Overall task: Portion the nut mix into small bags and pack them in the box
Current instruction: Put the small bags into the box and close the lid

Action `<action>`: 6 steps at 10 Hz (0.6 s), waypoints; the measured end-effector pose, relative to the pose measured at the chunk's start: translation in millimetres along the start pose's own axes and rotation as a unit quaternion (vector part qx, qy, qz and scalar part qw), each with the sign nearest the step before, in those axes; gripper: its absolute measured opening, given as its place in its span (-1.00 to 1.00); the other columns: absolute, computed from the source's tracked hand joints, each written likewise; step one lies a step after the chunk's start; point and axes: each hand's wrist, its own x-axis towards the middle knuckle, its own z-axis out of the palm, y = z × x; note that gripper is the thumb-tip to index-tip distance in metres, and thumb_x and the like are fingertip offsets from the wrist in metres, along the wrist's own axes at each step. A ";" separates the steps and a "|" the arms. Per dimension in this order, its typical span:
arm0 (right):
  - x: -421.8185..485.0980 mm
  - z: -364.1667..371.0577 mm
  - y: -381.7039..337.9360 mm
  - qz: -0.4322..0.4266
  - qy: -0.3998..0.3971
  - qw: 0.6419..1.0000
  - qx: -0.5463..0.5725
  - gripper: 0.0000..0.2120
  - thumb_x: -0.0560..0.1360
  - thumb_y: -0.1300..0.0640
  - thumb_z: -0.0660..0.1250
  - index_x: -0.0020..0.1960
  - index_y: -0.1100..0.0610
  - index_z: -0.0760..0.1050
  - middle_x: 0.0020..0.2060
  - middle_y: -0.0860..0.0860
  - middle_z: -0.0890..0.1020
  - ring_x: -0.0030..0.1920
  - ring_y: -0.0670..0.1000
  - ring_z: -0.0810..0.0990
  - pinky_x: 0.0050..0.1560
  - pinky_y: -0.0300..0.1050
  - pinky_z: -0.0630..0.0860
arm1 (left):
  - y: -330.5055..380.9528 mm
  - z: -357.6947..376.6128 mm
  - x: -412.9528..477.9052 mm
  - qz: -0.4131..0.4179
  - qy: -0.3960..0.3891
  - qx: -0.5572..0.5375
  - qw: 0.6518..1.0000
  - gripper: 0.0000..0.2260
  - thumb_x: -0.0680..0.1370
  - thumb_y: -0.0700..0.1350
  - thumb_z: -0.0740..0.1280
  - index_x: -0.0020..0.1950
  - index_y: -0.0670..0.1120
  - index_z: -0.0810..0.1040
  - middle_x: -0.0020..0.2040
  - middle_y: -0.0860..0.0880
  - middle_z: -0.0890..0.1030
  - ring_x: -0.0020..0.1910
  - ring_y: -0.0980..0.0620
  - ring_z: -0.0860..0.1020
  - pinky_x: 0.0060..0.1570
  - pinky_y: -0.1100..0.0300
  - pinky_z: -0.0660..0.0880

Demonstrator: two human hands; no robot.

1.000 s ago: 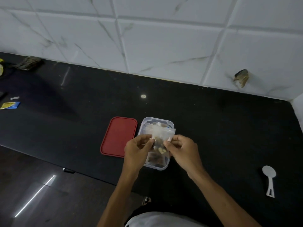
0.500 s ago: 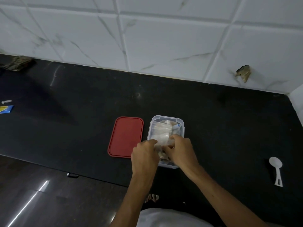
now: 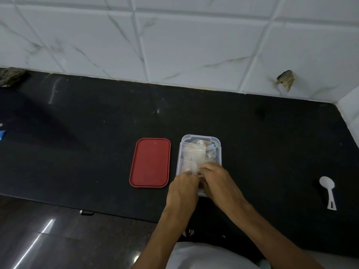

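Head view: left hand (image 3: 182,189) and right hand (image 3: 219,183) grip small bag (image 3: 191,164), now lowered into box (image 3: 220,150).

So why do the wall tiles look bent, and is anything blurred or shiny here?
Head view: the wide-angle lens bends the wall tiles; the light is dim; the left hand and right hand are softly smeared over the box; the glossy floor shows bright glare streaks, and the black counter a faint sheen.

Single head-worn, wide-angle view.
It looks forward and down on the black bench (image 3: 262,152) from close above, tiled wall (image 3: 194,45) ahead.
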 end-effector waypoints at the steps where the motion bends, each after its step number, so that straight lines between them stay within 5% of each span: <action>1: 17.7 3.6 -14.7 0.257 -0.117 0.958 -0.049 -0.70 0.60 0.15 0.27 0.31 0.17 0.43 0.24 0.01 0.50 0.26 -0.06 0.47 0.26 -0.16 0.37 | 2.7 3.1 4.4 0.038 -0.009 0.032 0.999 -0.75 0.66 -0.27 0.23 0.31 -0.15 0.55 0.29 -0.13 0.59 0.23 -0.10 0.59 0.19 0.08 0.52; 2: 42.6 30.3 -4.5 0.352 -0.241 0.904 -0.019 -0.65 0.63 0.10 0.24 0.37 0.19 0.34 0.33 0.02 0.46 0.33 -0.09 0.45 0.32 -0.21 0.32 | 1.5 0.2 8.3 0.043 -0.030 0.001 0.999 -0.75 0.65 -0.25 0.22 0.31 -0.16 0.54 0.27 -0.14 0.60 0.23 -0.10 0.58 0.19 0.10 0.50; 4: 42.7 10.3 -12.3 0.300 -0.244 0.922 -0.019 -0.60 0.61 0.06 0.27 0.35 0.25 0.34 0.33 0.12 0.45 0.32 0.01 0.45 0.34 -0.12 0.34 | -2.2 -0.9 13.7 0.026 -0.048 -0.066 0.996 -0.74 0.64 -0.25 0.26 0.32 -0.16 0.56 0.30 -0.14 0.58 0.24 -0.10 0.58 0.22 0.11 0.49; 5: 37.8 -19.0 -20.1 0.166 -0.060 0.984 0.033 -0.73 0.58 0.15 0.31 0.24 0.24 0.53 0.19 0.09 0.57 0.21 0.04 0.52 0.21 -0.15 0.37 | -8.0 -8.1 3.6 0.034 0.045 -0.112 0.992 -0.76 0.61 -0.26 0.29 0.27 -0.17 0.55 0.25 -0.10 0.59 0.16 -0.05 0.60 0.17 0.15 0.53; 6: 16.9 -41.5 -33.8 -0.025 0.077 0.994 0.074 -0.81 0.57 0.14 0.35 0.14 0.17 0.61 0.05 0.01 0.65 0.06 -0.09 0.57 0.04 -0.39 0.39 | -27.1 -15.4 -7.3 0.051 0.243 -0.210 0.945 -0.78 0.58 -0.32 0.34 0.20 -0.17 0.63 0.14 -0.08 0.68 0.05 0.03 0.65 0.08 0.26 0.57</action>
